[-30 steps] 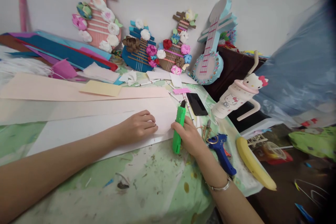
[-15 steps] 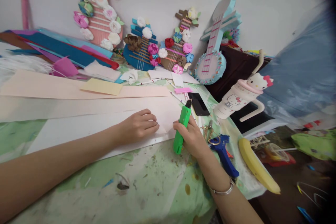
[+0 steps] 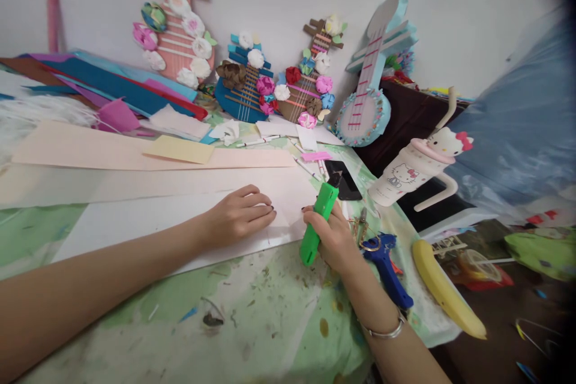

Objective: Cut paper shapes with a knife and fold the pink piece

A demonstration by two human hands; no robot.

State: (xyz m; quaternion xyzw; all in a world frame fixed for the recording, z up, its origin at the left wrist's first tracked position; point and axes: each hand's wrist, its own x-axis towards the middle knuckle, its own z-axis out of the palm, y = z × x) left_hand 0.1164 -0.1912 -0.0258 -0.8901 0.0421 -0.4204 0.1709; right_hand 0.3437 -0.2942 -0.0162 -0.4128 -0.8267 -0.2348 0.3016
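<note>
A green utility knife (image 3: 318,225) is in my right hand (image 3: 336,241), its dark head pointing up and away from me, tilted to the right. My left hand (image 3: 245,211) rests palm down on a large white sheet (image 3: 130,222), fingers stretched out and holding nothing. Behind that sheet lies a long pale peach strip of paper (image 3: 99,149), with a small cream piece of paper (image 3: 177,150) on top. Just beyond the knife's head is a black phone (image 3: 348,186). The underside of my left palm is hidden.
Right of my right hand lie gold-handled scissors (image 3: 362,229), a blue glue gun (image 3: 389,270) and a banana (image 3: 445,291). A white tumbler (image 3: 400,171) stands behind them. Paper-flowered instrument models, including a blue one (image 3: 240,93), lean on the wall. Scraps litter the green tablecloth (image 3: 252,324).
The knife's head has tipped to the right, with my right hand turning slightly. My left hand stays flat on the sheet. The whole view has shifted a little.
</note>
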